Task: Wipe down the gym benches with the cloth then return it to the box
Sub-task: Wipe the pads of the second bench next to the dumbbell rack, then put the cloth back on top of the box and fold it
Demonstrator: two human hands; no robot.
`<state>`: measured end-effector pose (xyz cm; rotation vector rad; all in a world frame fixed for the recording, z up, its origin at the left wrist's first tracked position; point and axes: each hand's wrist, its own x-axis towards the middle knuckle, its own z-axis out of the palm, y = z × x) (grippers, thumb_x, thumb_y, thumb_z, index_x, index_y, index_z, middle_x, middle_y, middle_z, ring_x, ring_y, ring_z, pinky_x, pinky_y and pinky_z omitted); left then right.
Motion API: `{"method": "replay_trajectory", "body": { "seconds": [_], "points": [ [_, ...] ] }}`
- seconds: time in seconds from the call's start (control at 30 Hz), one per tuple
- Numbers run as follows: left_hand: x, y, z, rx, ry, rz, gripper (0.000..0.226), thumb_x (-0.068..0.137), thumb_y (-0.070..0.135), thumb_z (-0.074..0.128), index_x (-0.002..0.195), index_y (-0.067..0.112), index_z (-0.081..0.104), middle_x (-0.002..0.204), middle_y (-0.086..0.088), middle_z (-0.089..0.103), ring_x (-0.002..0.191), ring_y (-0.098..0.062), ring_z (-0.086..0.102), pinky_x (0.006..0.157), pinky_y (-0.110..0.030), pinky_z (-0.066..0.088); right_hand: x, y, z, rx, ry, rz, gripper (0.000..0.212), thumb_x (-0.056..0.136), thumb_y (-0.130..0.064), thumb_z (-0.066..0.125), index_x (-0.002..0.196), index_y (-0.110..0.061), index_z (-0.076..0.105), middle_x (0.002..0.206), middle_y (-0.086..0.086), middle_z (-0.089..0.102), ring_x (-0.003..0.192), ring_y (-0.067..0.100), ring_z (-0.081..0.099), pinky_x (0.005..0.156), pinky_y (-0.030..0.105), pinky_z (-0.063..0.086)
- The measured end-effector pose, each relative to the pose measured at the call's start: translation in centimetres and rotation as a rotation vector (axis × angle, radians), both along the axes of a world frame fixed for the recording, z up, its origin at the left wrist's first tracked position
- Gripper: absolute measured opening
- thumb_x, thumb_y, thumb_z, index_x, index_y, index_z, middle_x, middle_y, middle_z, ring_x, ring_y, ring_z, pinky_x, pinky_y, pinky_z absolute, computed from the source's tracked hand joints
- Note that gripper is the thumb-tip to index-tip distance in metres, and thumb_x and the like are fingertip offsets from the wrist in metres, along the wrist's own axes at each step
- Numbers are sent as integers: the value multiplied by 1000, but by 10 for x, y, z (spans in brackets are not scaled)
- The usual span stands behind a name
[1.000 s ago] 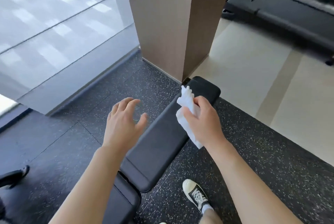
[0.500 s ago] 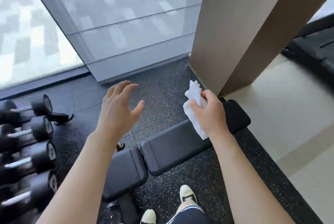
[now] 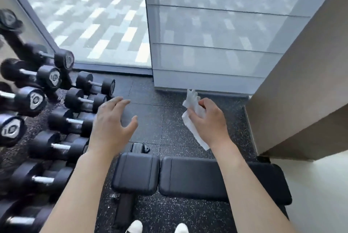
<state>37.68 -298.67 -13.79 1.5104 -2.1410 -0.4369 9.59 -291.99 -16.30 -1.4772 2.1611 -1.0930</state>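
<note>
A black padded gym bench (image 3: 197, 178) lies crosswise below my arms, with a short seat pad (image 3: 135, 173) on its left and a long back pad on its right. My right hand (image 3: 209, 121) holds a crumpled white cloth (image 3: 192, 101) in the air above the floor, just beyond the bench. The cloth sticks up past my fingers and hangs down beside my wrist. My left hand (image 3: 113, 121) hovers with fingers spread and nothing in it, above the floor beyond the seat pad. No box is in view.
A rack of black dumbbells (image 3: 47, 101) fills the left side. A glass wall (image 3: 207, 35) stands ahead, and a beige column (image 3: 301, 91) rises at the right beside the bench's end. The floor is black speckled rubber (image 3: 150, 119). My white shoes (image 3: 134, 227) show at the bottom.
The view has swung left, so the bench now lies crosswise and the dumbbell rack has come into view. Both hands keep their pose, the right one still holding the cloth.
</note>
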Motion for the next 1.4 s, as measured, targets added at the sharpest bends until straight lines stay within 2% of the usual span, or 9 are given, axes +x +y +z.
{"method": "replay_trajectory", "body": {
  "seconds": [0.13,0.3,0.6,0.77,1.0,1.17,1.3,1.4],
  "points": [
    [39,28,3,-69,9,153,50,92,27,76,138,13,64,146,-8,58,139,-32,47,119,-54,37,32,-11,10,-42,-10,134,19,93,-48,69,94,-35,54,83,-20,57,72,-5,53,59,16,32],
    [90,70,5,-63,-19,267,58,88,46,59,135,13,65,144,-10,60,137,-35,51,117,-56,37,81,-5,14,-44,4,285,21,93,-44,70,95,-29,57,83,-16,58,71,0,53,60,22,34],
    [169,162,23,-85,2,412,64,86,54,52,136,16,65,146,-6,58,139,-31,49,118,-54,37,165,53,42,-62,56,423,22,92,-40,74,98,-25,59,85,-10,62,70,8,57,61,28,44],
    [223,218,41,-135,3,427,61,87,51,56,138,19,63,149,-3,56,142,-29,46,119,-54,36,227,104,58,-95,51,440,22,92,-38,73,91,-25,55,79,-11,57,65,5,50,57,24,32],
    [347,334,51,-167,-15,526,64,85,54,52,136,16,65,145,-5,59,139,-30,49,119,-52,37,355,192,69,-96,46,572,19,93,-33,75,94,-23,59,81,-9,61,69,9,56,61,24,40],
    [443,423,63,-213,-15,687,62,84,53,54,134,20,65,144,-4,60,136,-31,51,115,-54,42,466,240,81,-130,26,740,21,92,-35,72,91,-23,55,80,-8,57,67,10,51,63,27,38],
    [507,495,67,-226,-14,837,59,84,48,58,133,15,67,143,-8,61,134,-33,53,116,-51,40,552,275,88,-119,40,904,24,92,-40,71,93,-23,54,83,-9,56,73,11,52,67,33,43],
    [544,550,66,-214,-12,978,59,84,46,59,133,15,67,142,-8,60,133,-32,53,116,-50,40,612,298,93,-137,60,1026,28,91,-43,71,87,-24,51,80,-10,54,70,5,49,60,24,34]
  ]
}}
